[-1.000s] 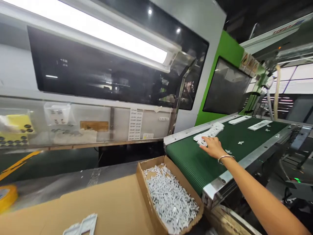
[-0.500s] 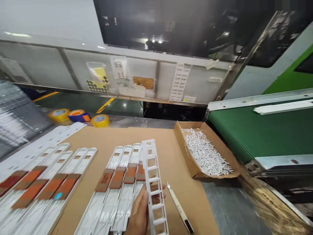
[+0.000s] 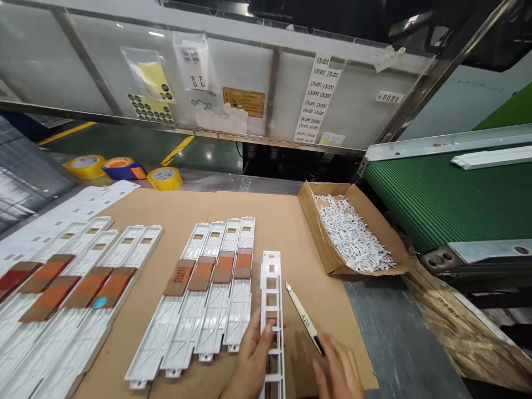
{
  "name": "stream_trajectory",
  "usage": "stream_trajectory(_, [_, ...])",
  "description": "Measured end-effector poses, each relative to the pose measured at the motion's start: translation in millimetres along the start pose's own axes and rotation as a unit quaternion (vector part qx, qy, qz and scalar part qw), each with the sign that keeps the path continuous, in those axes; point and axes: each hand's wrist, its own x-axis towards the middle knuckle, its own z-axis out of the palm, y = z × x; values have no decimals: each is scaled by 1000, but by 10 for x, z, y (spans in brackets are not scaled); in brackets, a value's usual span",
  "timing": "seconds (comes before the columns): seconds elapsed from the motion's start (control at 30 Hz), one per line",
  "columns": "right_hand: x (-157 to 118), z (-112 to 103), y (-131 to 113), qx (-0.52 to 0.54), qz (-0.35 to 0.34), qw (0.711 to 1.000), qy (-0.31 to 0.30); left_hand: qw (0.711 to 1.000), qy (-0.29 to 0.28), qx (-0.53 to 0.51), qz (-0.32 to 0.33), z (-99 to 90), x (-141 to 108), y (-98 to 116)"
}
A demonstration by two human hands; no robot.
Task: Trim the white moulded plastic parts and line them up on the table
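Note:
My left hand holds a white ladder-like plastic frame upright near the lower middle, its thumb on the side rail. Just right of it, my right hand is over the dark lower end of a cream-handled knife marked A26; its fingers are blurred, and a grip on the knife cannot be made out. To the left lie several white plastic strips with reddish-brown bands round them. Farther left is another group of banded strips, one bearing a blue round sticker.
A cardboard tray of small white scraps stands at the right, beside a green conveyor carrying a white bar. Tape rolls and printed sheets are at the back left. Cardboard covers the bench.
My right hand has come into view by the knife's lower end. The white frame in my left hand has moved down and right, off the banded strips. The camera view has tilted down.

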Motion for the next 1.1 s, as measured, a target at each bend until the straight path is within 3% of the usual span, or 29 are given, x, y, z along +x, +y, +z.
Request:
stream_trajectory(0.1, [187, 210, 219, -69, 57, 996, 28, 988, 50, 113, 90, 22, 62, -208])
stream_trajectory(0.2, [331, 366, 265, -96, 74, 992, -19, 954, 50, 260, 138, 56, 65, -418])
stream_trajectory(0.3, [388, 389, 251, -98, 97, 989, -54, 910, 72, 357, 201, 143, 19, -570])
stream_trajectory(0.4, [396, 302, 306, -95, 130, 985, -68, 842, 116, 445, 280, 248, -26, -641])
stream_trajectory(0.53, [414, 149, 469, -80, 170, 980, -64, 743, 140, 563, 332, 284, -18, -554])
stream_trajectory(0.67, [487, 40, 524, 7, 194, 979, -63, 647, 56, 664, 372, 207, 83, -334])
stream_trajectory(0.77, [587, -4, 465, 103, 188, 973, -88, 598, 18, 702, 387, 137, 154, -233])
stream_trajectory(0.97, [846, 1, 331, 91, 150, 971, -160, 587, 2, 701, 406, 53, 173, -237])
stream_trajectory(1.1, [929, 33, 347, -11, 97, 972, -213, 639, 29, 666, 385, 103, 186, -314])
